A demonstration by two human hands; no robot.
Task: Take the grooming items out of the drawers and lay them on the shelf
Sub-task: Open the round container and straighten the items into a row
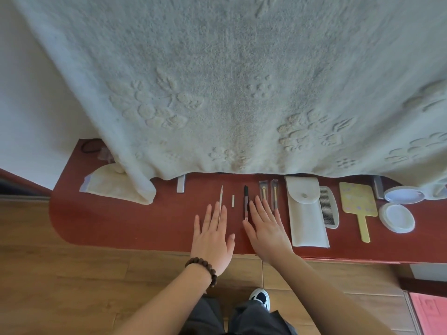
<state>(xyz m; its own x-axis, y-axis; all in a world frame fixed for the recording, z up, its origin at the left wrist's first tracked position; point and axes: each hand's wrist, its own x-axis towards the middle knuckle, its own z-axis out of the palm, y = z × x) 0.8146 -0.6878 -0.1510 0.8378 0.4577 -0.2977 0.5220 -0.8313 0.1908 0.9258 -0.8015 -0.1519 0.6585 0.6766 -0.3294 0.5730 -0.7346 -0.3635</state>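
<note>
- the red shelf already carried a row of grooming items under the hanging edge of a pale embossed towel.
- from the person's left to right lay a thin metal tool, a tiny pale stick, a dark slim tool, 2 small wrapped brushes, a white snap pouch, a fine-toothed comb, a yellow hand mirror and 2 round white compacts.
- a folded cloth pouch lay apart at the far left end, partly under the towel.
- the left hand was spread flat, palm down, fingers open, grasping nothing; the thin metal tool ran beneath or between its fingers.
- the right hand was also flat and open, holding nothing, its fingers over the lower ends of the wrapped brushes and beside the dark slim tool.
- no drawer showed, so whether any item remained inside could not be told.
- judging by the full row and empty hands, the laying-out looked nearly or wholly finished, with only straightening left.
</note>
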